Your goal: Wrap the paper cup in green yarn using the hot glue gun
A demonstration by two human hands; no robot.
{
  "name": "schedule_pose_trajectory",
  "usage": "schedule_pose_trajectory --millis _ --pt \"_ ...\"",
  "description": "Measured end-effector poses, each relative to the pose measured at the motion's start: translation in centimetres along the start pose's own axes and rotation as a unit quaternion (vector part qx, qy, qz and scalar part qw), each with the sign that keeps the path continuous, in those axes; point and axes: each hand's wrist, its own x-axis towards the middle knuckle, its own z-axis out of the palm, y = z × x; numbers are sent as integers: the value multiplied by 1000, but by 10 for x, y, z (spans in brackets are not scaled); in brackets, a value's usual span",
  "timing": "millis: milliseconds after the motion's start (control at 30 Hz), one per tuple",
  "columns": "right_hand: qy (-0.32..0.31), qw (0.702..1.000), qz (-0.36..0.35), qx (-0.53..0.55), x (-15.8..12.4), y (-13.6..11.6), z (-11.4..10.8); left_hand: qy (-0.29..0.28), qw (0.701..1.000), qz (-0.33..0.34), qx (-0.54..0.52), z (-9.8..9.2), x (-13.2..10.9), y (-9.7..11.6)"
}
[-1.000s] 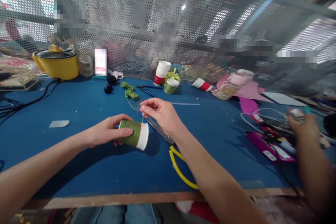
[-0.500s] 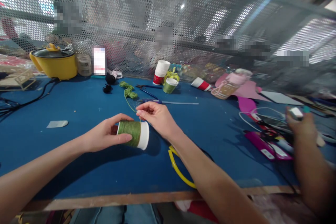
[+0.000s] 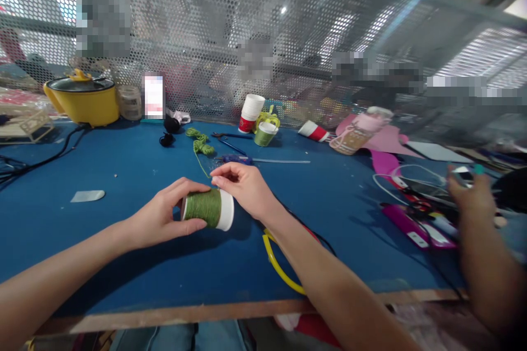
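Observation:
A white paper cup (image 3: 226, 210), mostly wrapped in green yarn, lies on its side in my left hand (image 3: 164, 214). The fingers are on top and the thumb underneath; the white end points right. My right hand (image 3: 245, 186) is closed in a pinch on the green yarn (image 3: 201, 167) just above the cup. From there the strand runs back to a loose green bundle (image 3: 201, 145) on the table. Just beyond my right hand lies a blue glue gun (image 3: 236, 160) with a clear glue stick (image 3: 282, 162) reaching out to the right.
Stacked paper cups (image 3: 252, 112), a green-wrapped cup (image 3: 265, 134) and pliers (image 3: 233, 145) stand or lie at the back. A yellow pot (image 3: 84, 104) is far left. A yellow tube (image 3: 280, 271) lies by my right forearm. Another person's hand (image 3: 471, 192) holds a phone above a purple power strip (image 3: 415, 227).
My left hand has turned the cup slightly, and its thumb has moved down to the cup's lower edge. The right hand's pinch has shifted a little left and down.

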Motion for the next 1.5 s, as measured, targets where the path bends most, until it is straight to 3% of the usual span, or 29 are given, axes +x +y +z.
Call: schedule_pose_trajectory --millis 667,900,1100,1333,1500 --pt "-25 999 25 -26 6 6 2 3 991 91 103 2 -2 1" --pt "71 996 49 10 7 8 -7 69 990 74 103 3 0 -4" --pt "-110 988 73 75 -9 -5 -5 93 993 43 66 2 2 -12" --pt "-179 980 66 57 -16 -9 1 65 996 18 59 -2 1 -10" --pt "-156 984 73 53 -14 -5 1 106 992 1 63 -5 4 -7"
